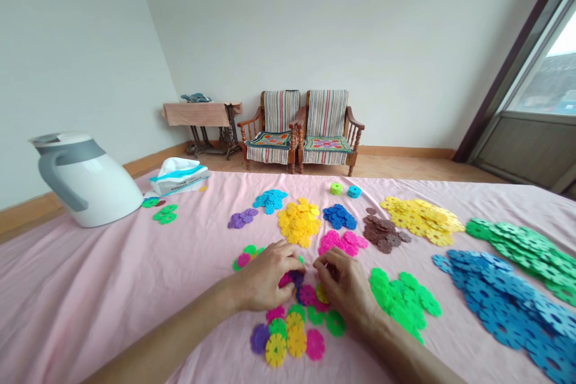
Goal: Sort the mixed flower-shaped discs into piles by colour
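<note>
While two bare hands work close together near the middle of the table's near edge, a mixed spread of notched plastic discs point(296, 336) lies beneath and between them. The left hand point(272, 273) bends over the pile, fingers curled down at a magenta and a purple disc; whether they grip one cannot be told. The right hand point(344, 282) has its fingers drawn in toward the thumb, any disc there hidden. Single-color heaps ring the hands, apparently set apart to keep shades from mingling: yellow point(299, 222) and pink point(342, 243) just beyond, bright green point(398, 297) beside the right wrist. Overlapping layers of blue point(508, 294) and green point(526, 252) discs spread toward the table's right edge. A pale pink cloth point(198, 246), wrinkled at left, covers the table; a white kettle point(99, 183) and a tissue pack point(180, 179) occupy its far left corner. Past the far edge, two wooden armchairs point(279, 114) face the table before a plain pale wall point(247, 24).
</note>
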